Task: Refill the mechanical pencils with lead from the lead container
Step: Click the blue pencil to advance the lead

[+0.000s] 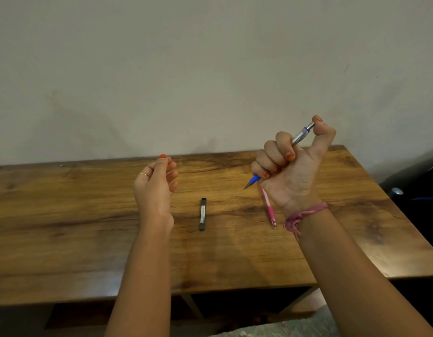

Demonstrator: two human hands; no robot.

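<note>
Gripping the blue pencil (pixel 281 156) in the right hand (pixel 290 166), raised near the worktop's (pixel 89 239) far right corner, thumb pressing the top button, tip pointing down-left; likely testing one refill. Hovering the left hand (pixel 154 188) loosely curled, apparently holding nothing, above the far edge. Leaving the lead container (pixel 202 214) lying mid-worktop and the pink pencil (pixel 269 209) beside it, rightward, seemingly waiting.

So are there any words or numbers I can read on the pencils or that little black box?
Lead container: it has a pale label with print, too small and blurred to read.
Blue pencil gripped in the right hand: no writing shows.
Pink pencil on the table: no writing shows.
</note>
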